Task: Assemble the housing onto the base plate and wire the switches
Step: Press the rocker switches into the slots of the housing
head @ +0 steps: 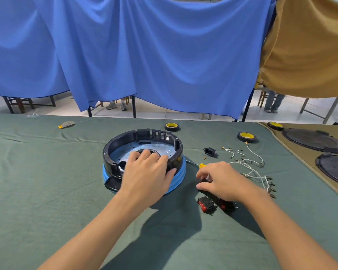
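While both forearms reach in from the near edge of the counter (pixel 47 172), two red rocker switches (pixel 207 205) lie loose on the green cloth, closest to the body and not yet wired.

Right hand (pixel 220 180): just beyond the switches, fingers curled, thumb and forefinger set around a small dark part. Cannot tell whether it is actually pinched or only touched.

Left hand (pixel 146 172): laid over the near wall of the black housing (pixel 142 134), fingers inside on the metal base plate (pixel 158 148), thumb against the outer wall, so it grips the wall. Housing and plate sit together on a blue ring (pixel 178 178), centre of the counter.

Right of the housing: yellow-handled screwdriver (pixel 202 165), then a spread of white wires (pixel 250 164) with terminals, and a black socket (pixel 210 152). Further back, tape rolls (pixel 171 127); blue curtain (pixel 144 55) behind.

Risks, as judged:
- Stack may shift on the blue ring if the left hand eases off, losing alignment.
- Wires overlap; lifting one could drag its neighbours or mix up leads.
- Right hand works beside the screwdriver and could knock it.
- Small loose terminals could be swept off unnoticed.
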A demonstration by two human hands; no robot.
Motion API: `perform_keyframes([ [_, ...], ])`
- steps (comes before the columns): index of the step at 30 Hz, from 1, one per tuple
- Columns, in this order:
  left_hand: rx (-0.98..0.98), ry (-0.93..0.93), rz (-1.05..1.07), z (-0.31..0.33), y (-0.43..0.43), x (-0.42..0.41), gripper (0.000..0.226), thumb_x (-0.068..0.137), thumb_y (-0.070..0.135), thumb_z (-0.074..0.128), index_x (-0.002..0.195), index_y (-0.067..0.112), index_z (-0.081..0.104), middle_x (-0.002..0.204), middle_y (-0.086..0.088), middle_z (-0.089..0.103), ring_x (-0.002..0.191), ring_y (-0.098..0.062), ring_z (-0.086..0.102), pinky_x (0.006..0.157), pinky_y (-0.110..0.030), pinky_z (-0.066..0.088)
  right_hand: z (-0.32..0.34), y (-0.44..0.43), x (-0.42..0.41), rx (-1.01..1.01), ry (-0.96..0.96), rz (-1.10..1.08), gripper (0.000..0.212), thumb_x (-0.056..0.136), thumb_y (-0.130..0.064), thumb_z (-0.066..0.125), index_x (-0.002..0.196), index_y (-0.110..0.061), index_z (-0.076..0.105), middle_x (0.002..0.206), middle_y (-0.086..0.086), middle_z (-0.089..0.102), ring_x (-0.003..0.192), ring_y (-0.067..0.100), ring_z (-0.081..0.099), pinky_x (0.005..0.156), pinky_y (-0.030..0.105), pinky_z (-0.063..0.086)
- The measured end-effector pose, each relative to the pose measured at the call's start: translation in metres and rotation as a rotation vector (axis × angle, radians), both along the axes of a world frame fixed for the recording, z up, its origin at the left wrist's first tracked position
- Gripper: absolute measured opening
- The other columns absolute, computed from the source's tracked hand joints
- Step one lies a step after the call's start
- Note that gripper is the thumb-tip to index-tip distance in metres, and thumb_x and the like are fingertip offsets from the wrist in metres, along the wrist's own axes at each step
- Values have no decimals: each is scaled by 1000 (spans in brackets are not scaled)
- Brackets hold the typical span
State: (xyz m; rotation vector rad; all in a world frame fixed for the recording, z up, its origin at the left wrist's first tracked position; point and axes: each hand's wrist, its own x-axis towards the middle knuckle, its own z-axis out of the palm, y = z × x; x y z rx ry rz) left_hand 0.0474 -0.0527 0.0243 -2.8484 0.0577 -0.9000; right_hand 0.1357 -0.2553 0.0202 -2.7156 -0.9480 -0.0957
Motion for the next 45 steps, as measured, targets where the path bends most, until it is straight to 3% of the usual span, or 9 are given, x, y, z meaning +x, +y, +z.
perform_keyframes([
  [6,-179,109,169,6,-40,33,28,98,44,50,98,16,56,97,-2,67,97,-26,61,68,-33,29,-8,3,-3,170,-54,-43,24,87,-39,66,108,-26,69,99,-8,67,89,9,54,83,26,44],
  [11,-88,68,137,-6,-17,22,28,100,42,45,86,20,56,83,3,68,91,-22,59,71,-34,24,-11,4,-6,251,-125,-62,21,88,-34,66,105,-24,69,99,-6,67,94,13,58,88,29,44],
  [16,-87,222,-30,7,42,-2,32,98,50,43,96,23,60,89,5,63,97,-19,56,90,-33,31,-10,8,-10,297,-120,-82,25,88,-24,67,113,-18,68,109,-1,67,103,19,60,96,34,44],
  [22,-280,494,9,37,74,-25,33,93,53,55,103,23,65,97,7,67,92,-22,58,77,-35,45,2,17,-22,643,85,-129,25,85,-12,70,109,-20,67,98,-10,68,93,7,65,88,28,53],
  [28,-277,255,144,38,12,8,38,95,56,46,92,18,46,101,-2,65,84,-27,50,64,-34,33,6,25,-38,937,290,-146,24,86,-11,71,107,-22,66,100,-7,68,96,9,65,79,20,53],
  [31,-293,193,217,25,-9,28,35,98,51,45,90,17,48,102,-8,67,95,-30,59,68,-34,33,2,28,-40,939,295,-96,31,85,-5,70,111,-21,65,104,-7,65,96,7,65,72,9,45],
  [35,-82,95,306,4,-9,28,39,101,44,38,97,17,66,94,-4,71,96,-27,63,77,-36,38,-6,29,-38,795,198,-94,34,85,-10,71,117,-21,65,113,-8,61,102,1,59,81,2,40],
  [39,78,13,176,-1,7,11,33,92,45,56,72,21,67,65,3,67,67,-20,64,64,-31,42,-12,31,-36,623,100,-41,18,81,-14,75,96,-23,73,99,-5,58,92,0,58,88,16,46],
  [45,-1,-109,-116,-8,63,-17,44,90,48,45,63,20,67,53,6,57,64,-21,60,61,-30,41,-21,36,-39,388,40,70,10,83,-18,73,93,-17,73,96,-8,50,92,12,54,87,33,53],
])
